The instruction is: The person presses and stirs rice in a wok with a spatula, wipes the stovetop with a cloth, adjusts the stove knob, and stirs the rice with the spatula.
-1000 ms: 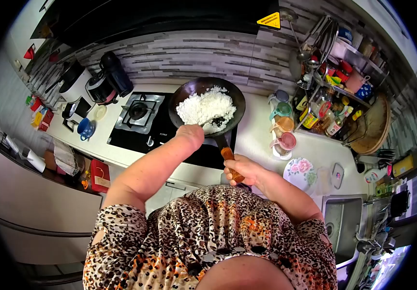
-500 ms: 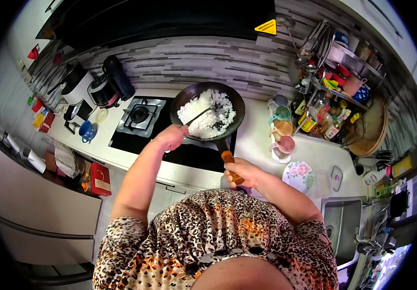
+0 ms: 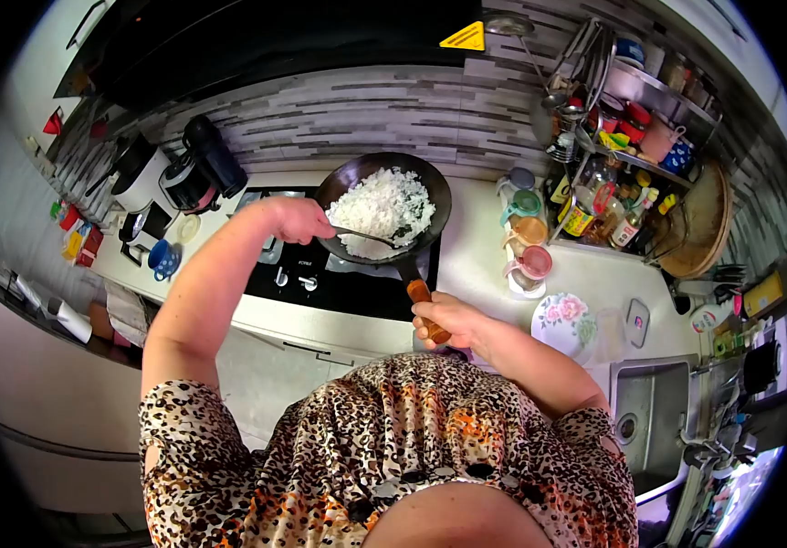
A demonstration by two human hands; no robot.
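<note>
My left hand (image 3: 300, 220) is closed around the end of a dark spatula (image 3: 363, 236) at the left rim of the wok. The spatula reaches across the near side of the white rice (image 3: 384, 203), its head partly hidden there. Heaped loosely, the rice covers much of the bottom of the dark wok (image 3: 439, 190), which rests over the right side of the black gas stove (image 3: 307, 267). My right hand (image 3: 453, 320) wraps round the wok's wooden handle (image 3: 419, 290), close to my body.
Right of the wok stand lidded jars (image 3: 530, 263), a floral plate (image 3: 562, 324) and a rack of bottles (image 3: 608, 215), with the sink (image 3: 654, 420) nearer me. On the left are a blue cup (image 3: 164, 259), a coffee maker (image 3: 185, 181) and a dark flask (image 3: 214, 155).
My left hand has moved left and up, and the spatula has swung from the middle of the rice to its near edge. The rice is more heaped; my right hand keeps its grip.
</note>
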